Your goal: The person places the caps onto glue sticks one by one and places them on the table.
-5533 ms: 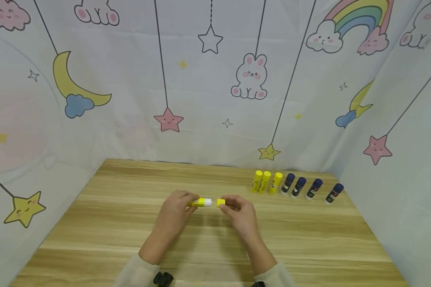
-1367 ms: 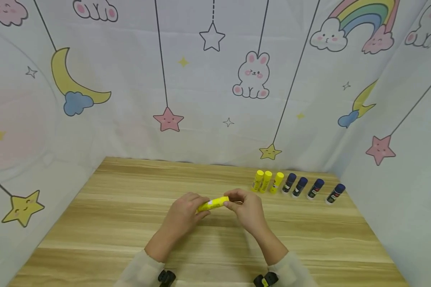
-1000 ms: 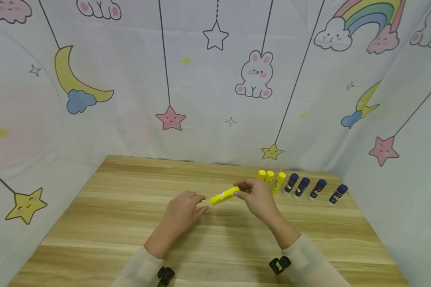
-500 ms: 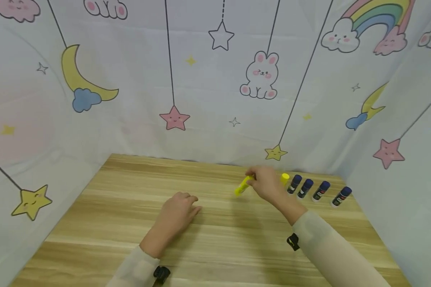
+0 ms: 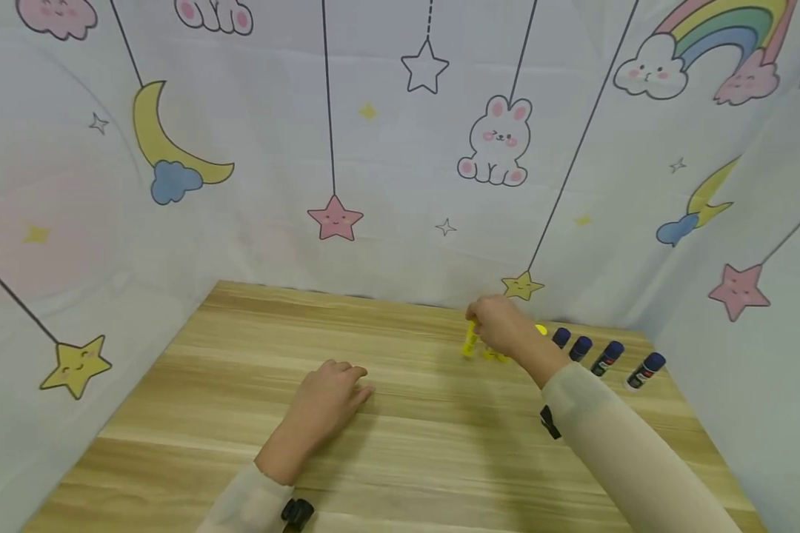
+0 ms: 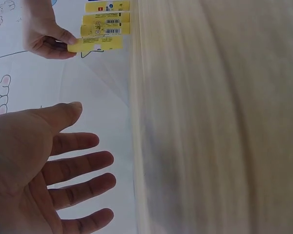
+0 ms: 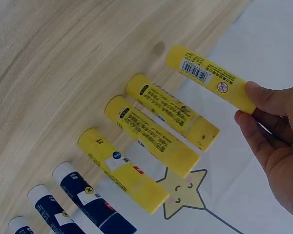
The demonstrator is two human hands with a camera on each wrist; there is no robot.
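My right hand (image 5: 503, 326) pinches a capped yellow glue stick (image 7: 210, 78) by its cap end between thumb and fingers. The stick is upright at the left end of a row, its base close over the tabletop. Beside it stand three more yellow glue sticks (image 7: 173, 112), mostly covered by my right hand in the head view. Navy glue sticks (image 5: 607, 357) with white bases continue the row to the right. My left hand (image 5: 327, 400) is held over the middle of the table, holding nothing; in the left wrist view its fingers (image 6: 80, 165) are spread and fairly straight.
The wood-grain table (image 5: 400, 451) ends at the back against a white cloth (image 5: 400, 259) printed with stars, bunnies and moons. The same kind of cloth hangs along both sides. Each sleeve carries a black wrist camera (image 5: 298, 511).
The two hands had a glue stick and its yellow cap apart; the cap is now on. My left hand let go, and my right hand carried the stick back and right to the row.
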